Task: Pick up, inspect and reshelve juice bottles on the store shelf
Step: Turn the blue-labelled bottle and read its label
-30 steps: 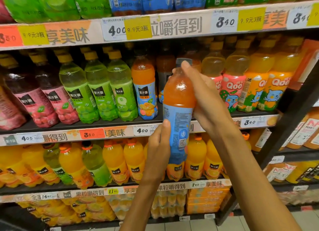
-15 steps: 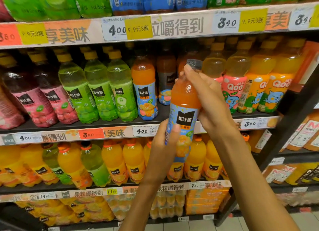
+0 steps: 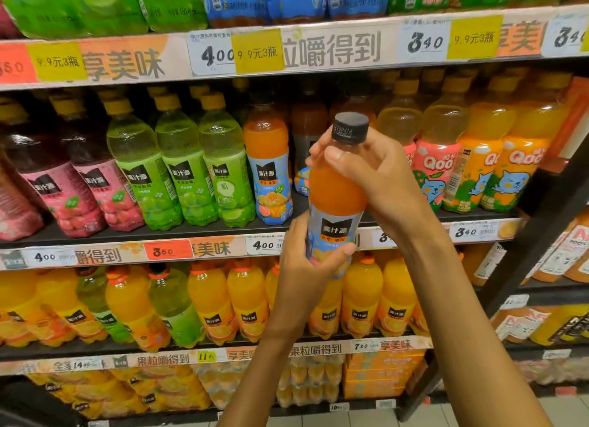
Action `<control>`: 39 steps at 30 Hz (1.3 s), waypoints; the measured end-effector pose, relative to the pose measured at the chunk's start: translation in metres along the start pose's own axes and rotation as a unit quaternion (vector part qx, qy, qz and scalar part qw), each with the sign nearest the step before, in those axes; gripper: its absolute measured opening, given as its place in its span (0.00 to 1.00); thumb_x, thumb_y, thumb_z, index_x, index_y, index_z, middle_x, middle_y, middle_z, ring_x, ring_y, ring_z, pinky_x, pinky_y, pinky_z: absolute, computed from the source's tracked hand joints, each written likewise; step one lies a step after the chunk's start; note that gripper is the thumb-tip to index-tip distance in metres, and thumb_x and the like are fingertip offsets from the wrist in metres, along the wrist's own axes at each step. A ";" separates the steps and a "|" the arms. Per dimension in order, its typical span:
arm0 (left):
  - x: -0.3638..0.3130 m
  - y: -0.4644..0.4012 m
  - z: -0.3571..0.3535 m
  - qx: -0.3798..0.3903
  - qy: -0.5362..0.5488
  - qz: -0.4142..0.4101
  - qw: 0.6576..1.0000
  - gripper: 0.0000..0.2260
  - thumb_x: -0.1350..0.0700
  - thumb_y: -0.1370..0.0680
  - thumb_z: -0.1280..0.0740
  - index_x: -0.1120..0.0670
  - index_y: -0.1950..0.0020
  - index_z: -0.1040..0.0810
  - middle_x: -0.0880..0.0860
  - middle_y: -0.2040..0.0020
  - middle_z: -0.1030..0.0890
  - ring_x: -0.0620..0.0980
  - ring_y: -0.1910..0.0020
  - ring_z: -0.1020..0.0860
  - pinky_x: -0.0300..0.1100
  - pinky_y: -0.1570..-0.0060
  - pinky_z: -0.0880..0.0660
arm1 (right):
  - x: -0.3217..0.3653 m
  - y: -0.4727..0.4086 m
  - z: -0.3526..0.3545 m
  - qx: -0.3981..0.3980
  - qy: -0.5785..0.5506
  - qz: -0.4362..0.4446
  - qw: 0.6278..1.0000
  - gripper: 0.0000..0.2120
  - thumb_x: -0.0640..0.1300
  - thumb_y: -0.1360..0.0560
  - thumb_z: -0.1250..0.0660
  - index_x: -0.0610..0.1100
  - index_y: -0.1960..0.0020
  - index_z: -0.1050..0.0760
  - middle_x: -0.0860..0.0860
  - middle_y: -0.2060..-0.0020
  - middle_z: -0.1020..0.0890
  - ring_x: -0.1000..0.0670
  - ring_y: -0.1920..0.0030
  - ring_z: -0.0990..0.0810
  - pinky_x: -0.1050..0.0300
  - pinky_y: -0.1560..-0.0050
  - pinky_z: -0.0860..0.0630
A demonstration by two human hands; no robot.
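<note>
Orange juice bottle [image 3: 336,184] held upright in front of the middle shelf [image 3: 197,235], nearly full of cloudy orange liquid, black cap [image 3: 350,127] on, blue label facing the camera. Right hand [image 3: 379,174] wraps the neck and shoulder, fingers curled under the cap. Left hand [image 3: 306,267] grips the lower label from the left, thumb across the front. Behind: green bottles [image 3: 178,168] with pale green drink, red bottles [image 3: 79,184], a matching orange bottle [image 3: 267,162], yellow cartoon-label bottles [image 3: 478,158]. Since a second ago the bottle has turned from back label to front and sits lower, closer to the camera.
</note>
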State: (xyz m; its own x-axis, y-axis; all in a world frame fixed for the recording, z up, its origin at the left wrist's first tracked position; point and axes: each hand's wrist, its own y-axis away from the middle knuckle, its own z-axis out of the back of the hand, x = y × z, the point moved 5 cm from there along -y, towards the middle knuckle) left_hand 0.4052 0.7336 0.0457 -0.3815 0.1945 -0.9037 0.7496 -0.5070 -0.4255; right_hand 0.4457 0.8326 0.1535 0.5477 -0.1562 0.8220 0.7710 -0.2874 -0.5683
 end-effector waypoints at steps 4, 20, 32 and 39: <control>0.004 -0.021 0.012 -0.021 -0.071 -0.020 0.997 0.30 0.49 0.30 0.28 0.56 0.31 0.33 0.53 0.35 0.25 0.49 0.37 0.26 0.53 0.38 0.28 | 0.001 -0.007 -0.002 -0.024 0.041 0.070 0.996 0.05 0.38 0.26 0.34 0.43 0.50 0.25 0.49 0.54 0.19 0.53 0.51 0.20 0.60 0.49 0.23; 0.028 -0.028 0.014 -0.114 -0.081 -0.047 0.989 0.31 0.65 0.31 0.25 0.52 0.31 0.33 0.46 0.36 0.27 0.42 0.35 0.28 0.37 0.39 0.27 | -0.022 -0.039 0.001 -0.064 0.087 0.075 0.991 0.09 0.34 0.25 0.32 0.38 0.45 0.23 0.53 0.53 0.18 0.60 0.50 0.20 0.64 0.48 0.24; 0.029 -0.027 0.007 -0.198 -0.119 -0.045 0.972 0.31 0.63 0.30 0.25 0.48 0.34 0.35 0.50 0.38 0.29 0.41 0.37 0.29 0.44 0.39 0.27 | -0.028 -0.042 -0.001 -0.111 0.176 0.103 0.973 0.19 0.42 0.27 0.30 0.39 0.40 0.31 0.48 0.46 0.24 0.50 0.42 0.23 0.56 0.41 0.25; 0.023 -0.033 -0.004 -0.216 -0.216 -0.047 0.951 0.26 0.61 0.28 0.28 0.62 0.32 0.33 0.57 0.36 0.29 0.54 0.34 0.31 0.50 0.36 0.30 | -0.028 -0.032 0.012 -0.118 0.311 0.092 0.939 0.21 0.42 0.25 0.29 0.39 0.34 0.28 0.48 0.40 0.24 0.56 0.40 0.27 0.65 0.41 0.29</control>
State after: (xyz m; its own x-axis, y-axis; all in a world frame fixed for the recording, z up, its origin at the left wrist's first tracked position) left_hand 0.3739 0.7587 0.0386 -0.5743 -0.1889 -0.7965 0.8180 -0.0942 -0.5675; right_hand 0.4092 0.8572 0.1479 0.3125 -0.7238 0.6152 0.5480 -0.3917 -0.7391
